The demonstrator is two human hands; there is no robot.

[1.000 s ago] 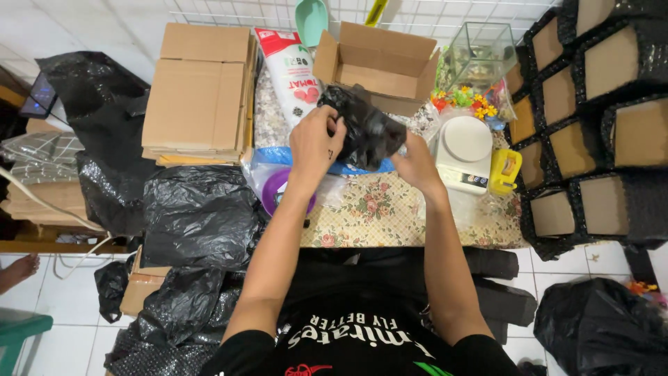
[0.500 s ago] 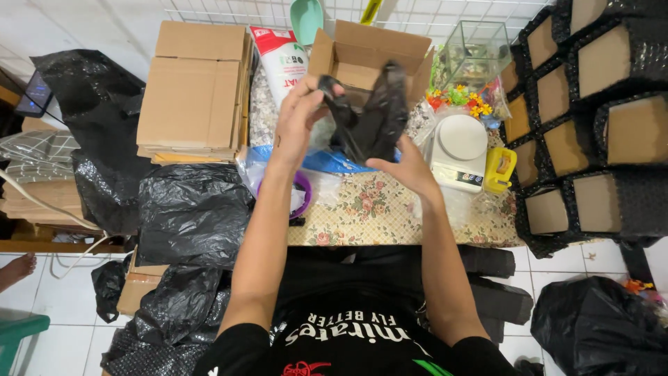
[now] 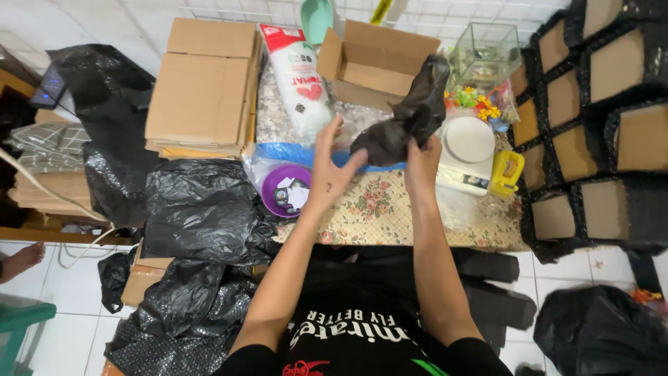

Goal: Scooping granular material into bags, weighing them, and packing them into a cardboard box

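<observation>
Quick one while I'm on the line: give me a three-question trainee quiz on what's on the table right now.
1. True or false: both hands touch the black plastic bag.
2. Which thing lies nearest the left hand? A) purple bowl B) yellow tape dispenser C) glass tank
3. Fill in: the open cardboard box stands behind the bag, and the white ____ sits beside the right hand.

Key: 1 true; 2 A; 3 scale.
</observation>
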